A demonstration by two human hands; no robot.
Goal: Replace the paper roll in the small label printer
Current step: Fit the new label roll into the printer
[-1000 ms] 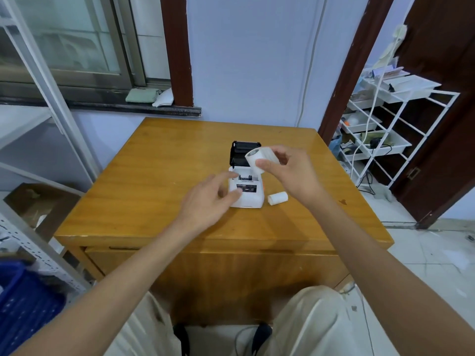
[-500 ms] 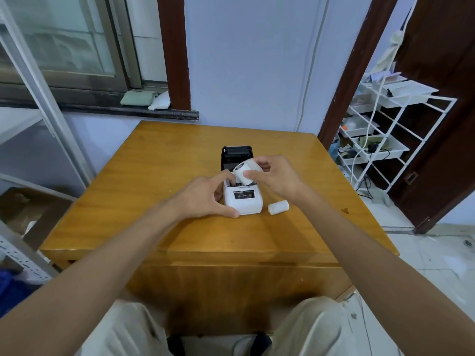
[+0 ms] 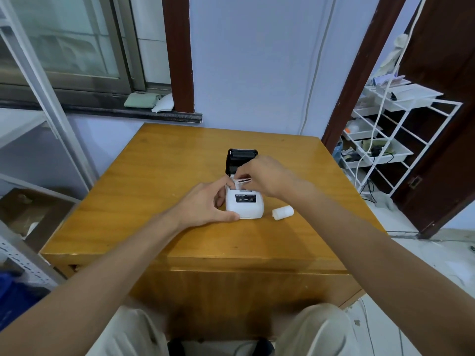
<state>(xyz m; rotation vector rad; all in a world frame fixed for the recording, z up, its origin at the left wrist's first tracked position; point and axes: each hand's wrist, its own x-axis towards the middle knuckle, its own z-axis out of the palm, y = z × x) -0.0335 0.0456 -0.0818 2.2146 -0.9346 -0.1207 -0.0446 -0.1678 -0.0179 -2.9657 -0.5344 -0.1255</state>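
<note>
Now | printer [image 3: 245,205] mid-table [image 3: 144,181], black lid [image 3: 240,159] up | L hand [image 3: 205,205] clamps printer's L side & near corner | R hand [image 3: 262,176] over open bay, fingers curled on new roll [image 3: 240,183], mostly hidden | other roll [image 3: 282,212] lies just R of printer

A wooden table [image 3: 159,191] stands against a pale wall [image 3: 257,60], under a window [image 3: 64,42] whose sill holds a green cloth [image 3: 140,100] and a white one [image 3: 164,104]. Right of it — a white wire rack [image 3: 401,129] with trays, beside a dark door [image 3: 447,98].
</note>
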